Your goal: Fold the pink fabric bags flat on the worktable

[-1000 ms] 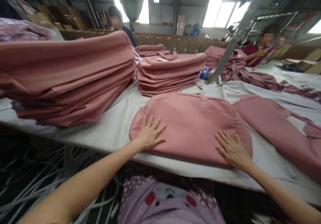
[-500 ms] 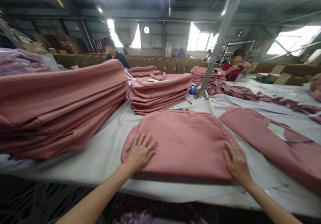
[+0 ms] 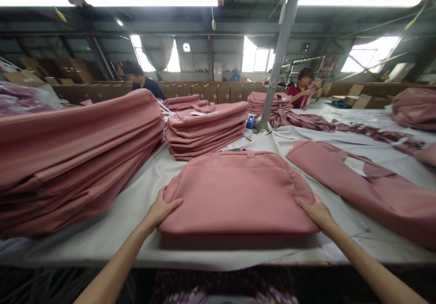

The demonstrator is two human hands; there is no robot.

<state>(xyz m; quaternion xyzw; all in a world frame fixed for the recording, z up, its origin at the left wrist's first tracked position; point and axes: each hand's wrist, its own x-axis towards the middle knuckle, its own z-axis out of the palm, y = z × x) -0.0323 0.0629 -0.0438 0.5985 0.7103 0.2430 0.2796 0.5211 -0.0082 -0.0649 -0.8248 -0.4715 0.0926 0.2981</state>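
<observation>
Past the left hand (image 3: pixel 162 208), a tall bag stack (image 3: pixel 75 159) is cut off at the view's edge. That hand clasps the pink bag (image 3: pixel 235 199), thumb on top, fingers mostly hidden. The bag lies between both hands; the right hand (image 3: pixel 316 211) clasps its other end, fingers largely hidden. Beyond, a second bag (image 3: pixel 361 186) is cropped.

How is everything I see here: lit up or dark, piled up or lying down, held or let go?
Left hand: gripping the bag's left end
Right hand: gripping its right end
Front bag: lying down, held; zipped or not, can't tell
Big stack: piled up, uneven
Middle stack: piled up
Right-hand bag: lying down, not held
White cloth: spread, wrinkled
Ceiling lights: lit
</observation>
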